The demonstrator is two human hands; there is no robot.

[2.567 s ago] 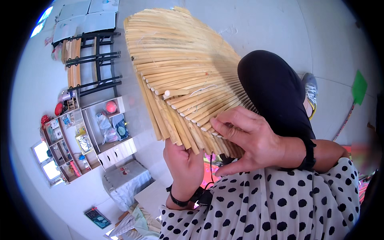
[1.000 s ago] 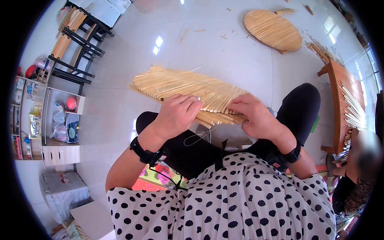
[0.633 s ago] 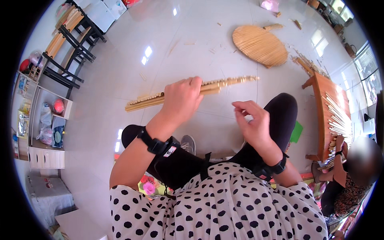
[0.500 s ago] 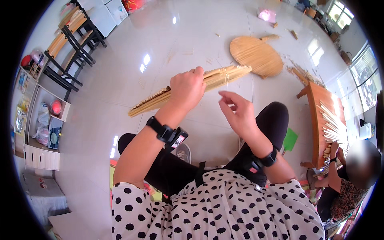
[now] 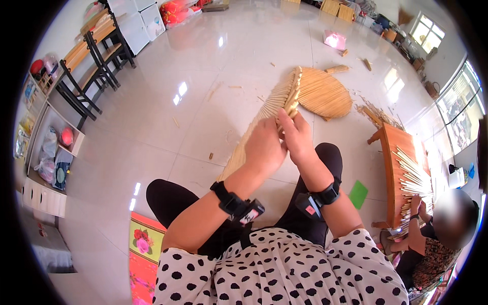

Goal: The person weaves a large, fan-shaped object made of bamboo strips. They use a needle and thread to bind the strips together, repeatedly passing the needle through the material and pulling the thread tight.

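My left hand (image 5: 264, 147) is closed on the edge of a flat mat of pale stalks (image 5: 270, 108) laid side by side. The mat slants up and away over the floor, its row of cut stalk ends facing right. Close against the left hand, my right hand (image 5: 298, 136) pinches the same edge with thumb and fingers. The fingertips of both hands are partly hidden where they meet. Behind the held mat, a round stalk mat (image 5: 329, 94) lies on the floor.
Stalk scraps (image 5: 378, 113) litter the tiled floor near a low wooden table (image 5: 389, 178) at the right. A co-worker (image 5: 432, 249) sits there, hands on loose stalks (image 5: 413, 170). A green sheet (image 5: 358, 194) lies by my right knee. Chairs (image 5: 81, 84) and shelves (image 5: 56, 127) line the left.
The stalk mat has swung from lying crosswise to pointing away, its face now showing. My right hand, apart from it with a thin thread nearby, has come onto its edge beside my left hand.
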